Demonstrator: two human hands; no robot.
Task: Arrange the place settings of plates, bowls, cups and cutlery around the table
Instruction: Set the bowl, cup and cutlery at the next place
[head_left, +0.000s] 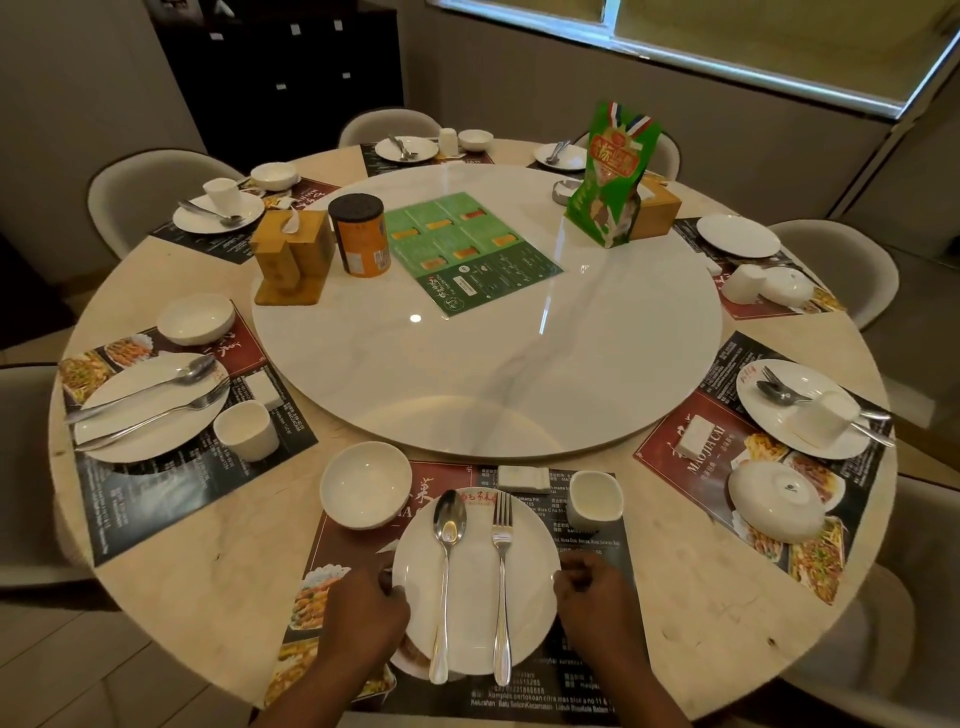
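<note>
My left hand (363, 608) and right hand (592, 587), fingers curled, grip opposite rims of the round white ceramic plate (472, 597). A steel spoon (445, 571) and steel fork (502, 587) lie parallel on it. A white bowl (365, 484) sits beyond-left and a white cup (594, 500) beyond-right.

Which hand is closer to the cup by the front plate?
Right. The right hand is just short of the cup; the left hand is across the plate.
</note>
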